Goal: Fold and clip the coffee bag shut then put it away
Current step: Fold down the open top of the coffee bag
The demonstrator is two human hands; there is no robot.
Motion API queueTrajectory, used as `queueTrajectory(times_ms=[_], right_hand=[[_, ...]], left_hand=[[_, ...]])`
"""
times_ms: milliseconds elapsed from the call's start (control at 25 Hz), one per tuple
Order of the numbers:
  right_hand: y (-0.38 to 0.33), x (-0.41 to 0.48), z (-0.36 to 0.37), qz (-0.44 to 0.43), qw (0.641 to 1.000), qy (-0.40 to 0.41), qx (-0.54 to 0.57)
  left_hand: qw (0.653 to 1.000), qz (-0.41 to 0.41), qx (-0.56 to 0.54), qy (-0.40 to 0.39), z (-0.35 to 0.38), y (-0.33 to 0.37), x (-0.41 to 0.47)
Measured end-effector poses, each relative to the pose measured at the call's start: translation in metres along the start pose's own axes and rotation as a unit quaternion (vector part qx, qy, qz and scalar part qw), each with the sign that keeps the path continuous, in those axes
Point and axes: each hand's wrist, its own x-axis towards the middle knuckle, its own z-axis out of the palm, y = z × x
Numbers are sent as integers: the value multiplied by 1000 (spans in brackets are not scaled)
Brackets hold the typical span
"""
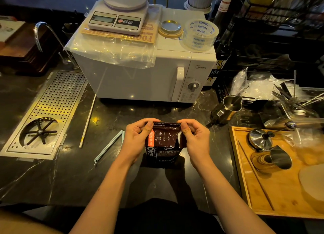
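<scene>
A dark coffee bag with white lettering stands upright on the black counter in front of me. My left hand pinches the bag's top left corner and my right hand pinches the top right corner. The top flap is bent over toward me, its shiny brown side showing. A long pale blue bag clip lies open on the counter just left of my left hand, untouched.
A white microwave stands behind the bag, with a kitchen scale and tape roll on top. A perforated drain tray sits left. A metal pitcher and a wooden tray with metal tools sit right.
</scene>
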Motion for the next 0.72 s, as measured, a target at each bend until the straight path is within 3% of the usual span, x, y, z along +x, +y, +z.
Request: queueTrajectory(times_ms=[360, 560, 720], right_hand=[[-2, 4, -9, -5, 998, -46, -34], [5, 5, 1, -2, 1000, 15, -1], [9, 0, 5, 4, 999, 31, 31]], left_hand=[[999, 0, 40, -34, -8, 5, 0], [998, 12, 60, 18, -4, 2, 1], [997, 30, 74, 18, -3, -2, -1]])
